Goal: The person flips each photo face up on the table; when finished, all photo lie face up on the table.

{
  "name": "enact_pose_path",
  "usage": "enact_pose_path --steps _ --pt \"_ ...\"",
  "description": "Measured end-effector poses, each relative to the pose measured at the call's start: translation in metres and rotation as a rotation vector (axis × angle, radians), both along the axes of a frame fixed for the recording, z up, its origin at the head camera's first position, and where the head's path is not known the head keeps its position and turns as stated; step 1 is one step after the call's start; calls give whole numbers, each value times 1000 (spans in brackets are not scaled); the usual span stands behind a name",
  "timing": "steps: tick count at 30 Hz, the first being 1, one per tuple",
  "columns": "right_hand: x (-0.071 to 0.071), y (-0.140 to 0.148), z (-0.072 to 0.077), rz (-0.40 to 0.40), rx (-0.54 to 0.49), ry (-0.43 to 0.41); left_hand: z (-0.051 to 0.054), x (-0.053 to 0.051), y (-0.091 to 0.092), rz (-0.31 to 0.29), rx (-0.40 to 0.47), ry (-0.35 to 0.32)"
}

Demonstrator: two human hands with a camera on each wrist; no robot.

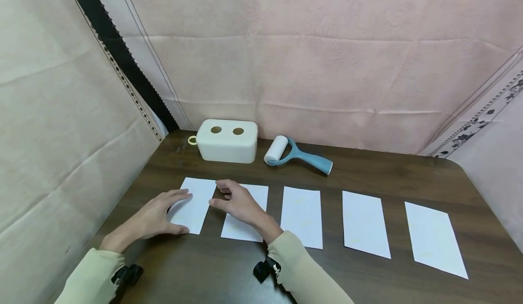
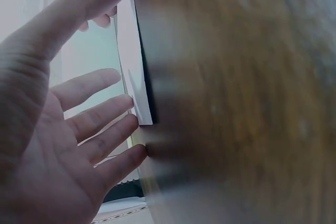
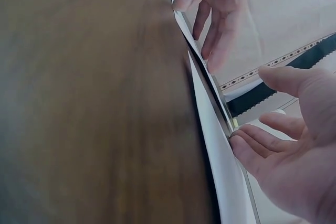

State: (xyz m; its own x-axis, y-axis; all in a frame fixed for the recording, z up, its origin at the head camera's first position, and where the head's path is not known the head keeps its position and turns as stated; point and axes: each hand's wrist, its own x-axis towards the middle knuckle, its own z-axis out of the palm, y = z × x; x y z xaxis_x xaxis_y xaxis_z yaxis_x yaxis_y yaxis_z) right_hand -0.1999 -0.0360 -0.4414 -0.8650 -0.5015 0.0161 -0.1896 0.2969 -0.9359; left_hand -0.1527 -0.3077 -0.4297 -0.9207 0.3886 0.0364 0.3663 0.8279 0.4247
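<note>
In the head view, the leftmost white sheet of paper (image 1: pixel 199 204) lies flat on the brown table. My left hand (image 1: pixel 157 217) rests along its left side, thumb by the lower edge and fingers spread over the upper left. Around the sheet's upper right corner, my right hand (image 1: pixel 241 204) has its fingers loosely bent, without a visible pinch. Its palm and wrist pass over a second white sheet (image 1: pixel 241 229), partly hiding it. The left wrist view shows the left thumb and fingers apart, near the paper's edge (image 2: pixel 134 61). In the right wrist view, the right fingertips (image 3: pixel 236 141) touch down near the paper.
Several more white sheets, including a middle one (image 1: pixel 301 215) and a far-right one (image 1: pixel 435 238), continue the row rightward. Behind stand a white box with two round holes (image 1: pixel 229 143) and a blue-handled lint roller (image 1: pixel 308 158). Pale cloth (image 1: pixel 310 68) hangs beyond the table (image 1: pixel 196 267).
</note>
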Motion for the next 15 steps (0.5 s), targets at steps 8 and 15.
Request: enact_pose_path --steps 8,15 --pt "-1 1 -3 27 116 95 -1 -1 3 3 -26 -12" --pt "0 -6 -5 50 252 212 2 2 2 9 -35 -9"
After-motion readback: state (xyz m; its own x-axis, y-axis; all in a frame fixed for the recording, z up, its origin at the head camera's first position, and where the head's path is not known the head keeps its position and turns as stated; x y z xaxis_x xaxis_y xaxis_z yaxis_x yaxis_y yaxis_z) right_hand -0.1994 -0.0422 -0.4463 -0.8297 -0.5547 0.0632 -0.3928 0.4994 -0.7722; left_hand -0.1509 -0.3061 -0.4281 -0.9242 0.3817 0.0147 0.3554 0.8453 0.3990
